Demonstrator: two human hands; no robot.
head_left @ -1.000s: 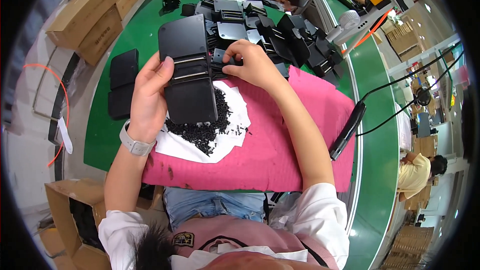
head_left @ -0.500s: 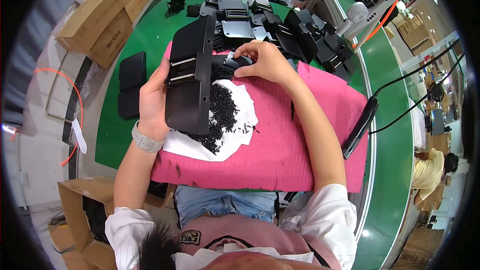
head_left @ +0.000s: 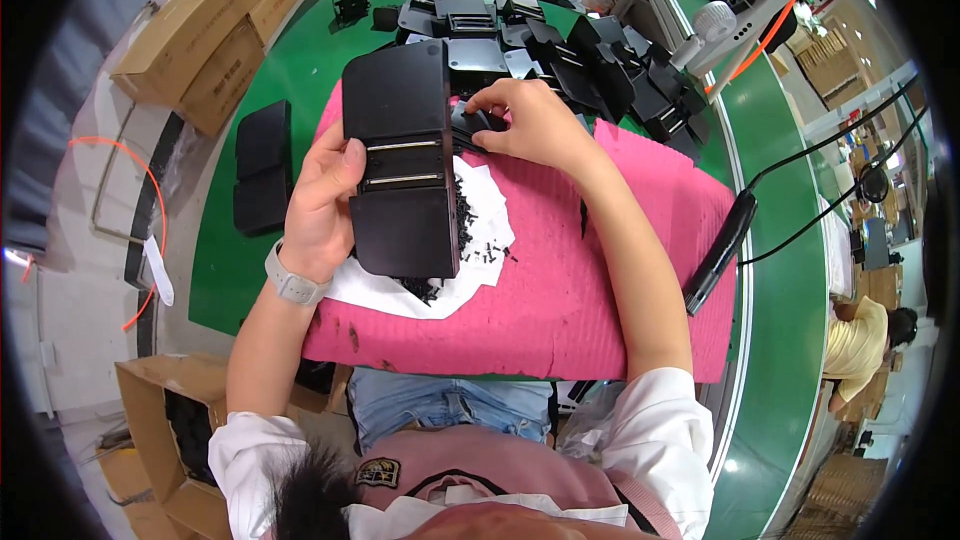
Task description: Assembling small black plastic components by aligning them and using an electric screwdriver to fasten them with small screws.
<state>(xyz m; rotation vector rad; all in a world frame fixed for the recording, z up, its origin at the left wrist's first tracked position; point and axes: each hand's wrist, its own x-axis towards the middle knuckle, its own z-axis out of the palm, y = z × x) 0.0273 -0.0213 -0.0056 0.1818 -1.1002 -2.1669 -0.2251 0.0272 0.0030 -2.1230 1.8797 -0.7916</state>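
Head view: black panel (head_left: 405,232), pinched in my left hand (head_left: 325,198), newly turned broadside, face accessible; right hand (head_left: 530,125) pinches dark part (head_left: 466,122).

over on the left, a grey curtain (head_left: 120,5) hangs along the edge, with cardboard boxes (head_left: 185,35) stacked beside it! pale floor (head_left: 188,312) below, and there's an open carton (head_left: 165,375) lower down. centre stage, a green table (head_left: 218,285); across to the right, a long green counter (head_left: 772,270), more stacked cardboard (head_left: 838,490) beyond!
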